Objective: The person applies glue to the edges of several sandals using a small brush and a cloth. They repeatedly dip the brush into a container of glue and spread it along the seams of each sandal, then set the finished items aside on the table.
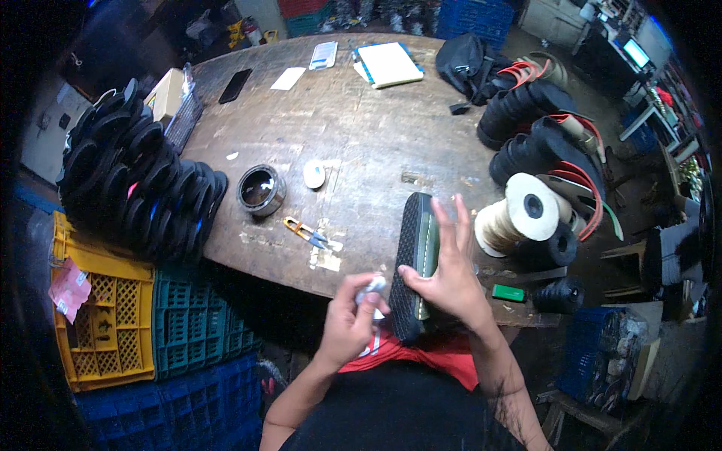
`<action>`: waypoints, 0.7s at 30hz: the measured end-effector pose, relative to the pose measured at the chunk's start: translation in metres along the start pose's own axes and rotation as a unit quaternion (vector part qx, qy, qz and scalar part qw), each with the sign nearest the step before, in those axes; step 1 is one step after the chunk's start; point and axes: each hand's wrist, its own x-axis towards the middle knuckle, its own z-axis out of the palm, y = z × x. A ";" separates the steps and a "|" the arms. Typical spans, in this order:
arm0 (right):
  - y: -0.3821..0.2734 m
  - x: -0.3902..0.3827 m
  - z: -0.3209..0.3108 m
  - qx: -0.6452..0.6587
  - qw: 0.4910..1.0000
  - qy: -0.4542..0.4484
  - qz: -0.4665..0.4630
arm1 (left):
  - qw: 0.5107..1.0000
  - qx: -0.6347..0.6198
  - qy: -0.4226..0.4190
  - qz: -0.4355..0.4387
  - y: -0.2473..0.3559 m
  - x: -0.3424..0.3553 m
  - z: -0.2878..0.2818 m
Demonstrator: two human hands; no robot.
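Observation:
A black shoe sole (410,263) stands on edge at the table's near side, its patterned tread facing left. Pale stitching runs along its rim, and a dark green part lies behind. My right hand (449,274) holds it from the right, thumb over the tread and fingers stretched upward. Just left of the sole, my left hand (352,319) is closed on a small whitish thing (374,288), too blurred to name. Thread snips (304,231) with yellow handles lie farther left, near a dark open jar (261,190) and a small white round piece (314,174).
Stacked black soles (143,173) crowd the table's left. At right stand a spool of cream thread (519,214), rolls of black strip (534,150) and a green box (509,293). A phone (235,86), notebook (389,65) and black bag (465,66) lie farther back. Yellow crates (109,331) stand lower left.

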 end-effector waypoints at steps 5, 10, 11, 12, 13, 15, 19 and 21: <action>0.013 -0.006 0.011 0.185 0.930 -0.115 0.297 | 0.997 -0.044 -0.064 -0.001 -0.021 0.001 0.021; 0.002 0.014 -0.008 0.167 0.957 -0.185 0.149 | 0.997 -0.059 -0.043 0.019 -0.023 -0.003 -0.003; -0.004 0.022 -0.017 0.115 0.969 -0.207 0.066 | 0.998 -0.031 -0.035 0.034 -0.018 -0.004 -0.013; -0.011 0.030 -0.023 0.050 0.972 -0.230 -0.010 | 0.999 0.010 -0.023 0.041 -0.012 -0.005 -0.024; -0.018 0.034 -0.030 0.016 0.963 -0.259 -0.066 | 0.994 0.076 -0.008 0.083 -0.005 -0.005 -0.035; -0.031 0.042 -0.034 -0.047 0.940 -0.324 -0.102 | 0.992 0.120 0.019 0.043 0.011 -0.011 -0.054; -0.055 0.036 -0.005 -0.180 0.919 -0.336 -0.098 | 0.969 0.240 0.042 0.049 0.033 -0.012 -0.066; -0.063 0.021 0.005 -0.226 0.907 -0.351 -0.055 | 0.962 0.252 0.057 0.083 0.034 -0.009 -0.058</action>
